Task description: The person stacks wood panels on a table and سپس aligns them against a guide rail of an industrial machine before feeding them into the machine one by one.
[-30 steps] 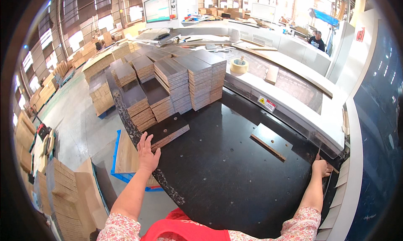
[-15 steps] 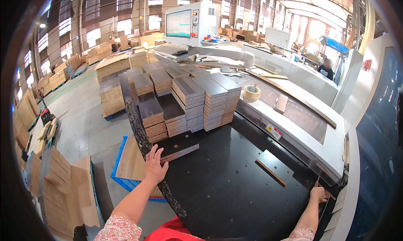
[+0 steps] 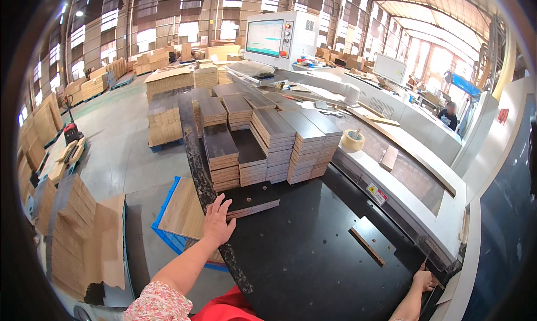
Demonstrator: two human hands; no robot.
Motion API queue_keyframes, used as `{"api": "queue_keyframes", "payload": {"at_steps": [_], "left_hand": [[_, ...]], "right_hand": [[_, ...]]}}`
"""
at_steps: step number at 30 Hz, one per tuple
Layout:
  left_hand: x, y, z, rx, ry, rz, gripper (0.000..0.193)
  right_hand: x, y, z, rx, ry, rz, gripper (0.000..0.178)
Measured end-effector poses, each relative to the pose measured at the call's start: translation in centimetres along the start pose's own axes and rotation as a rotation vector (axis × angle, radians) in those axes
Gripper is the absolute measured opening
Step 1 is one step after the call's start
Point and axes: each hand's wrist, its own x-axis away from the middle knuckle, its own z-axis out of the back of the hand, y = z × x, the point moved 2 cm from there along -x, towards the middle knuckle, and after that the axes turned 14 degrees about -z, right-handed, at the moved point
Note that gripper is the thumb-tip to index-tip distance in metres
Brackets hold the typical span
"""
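My left hand rests with spread fingers at the table's left edge, its fingertips at the near end of a dark drilled board. That board lies flat in front of the stacked boards, which are dark on top with raw chipboard edges. At the far right, my right hand is curled low beside the machine's edge. A small brown piece shows next to its fingers, but what they grip is partly hidden. Another drilled board lies alone on the black table, apart from both hands.
The white machine bed runs along the right, with a tape roll and a small wooden block on it. A control screen stands behind. On the left are a blue crate and stacked panels. Another person is far right.
The view has shifted, so the scene sits slightly farther right and lower. Both hands keep about the same places relative to the table and boards.
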Motion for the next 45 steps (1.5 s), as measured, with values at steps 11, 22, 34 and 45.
{"api": "queue_keyframes", "payload": {"at_steps": [11, 22, 34, 45], "left_hand": [[0.3, 0.0, 0.5, 0.002, 0.041, -0.001, 0.062], [-0.1, -0.3, 0.3, 0.109, 0.047, -0.018, 0.059], [-0.2, -0.5, 0.8, 0.121, 0.071, -0.022, 0.059], [-0.2, -0.9, 0.2, 0.127, 0.112, -0.054, 0.061]], "right_hand": [[5.1, -0.4, 2.8, -0.209, 0.108, 0.506, 0.059], [22.2, -10.8, 1.8, -0.084, -0.168, 1.331, 0.082], [19.4, -7.4, 4.2, 0.101, -0.247, 1.069, 0.1], [17.5, -1.8, 7.3, -0.006, 0.078, 1.019, 0.075]]}}
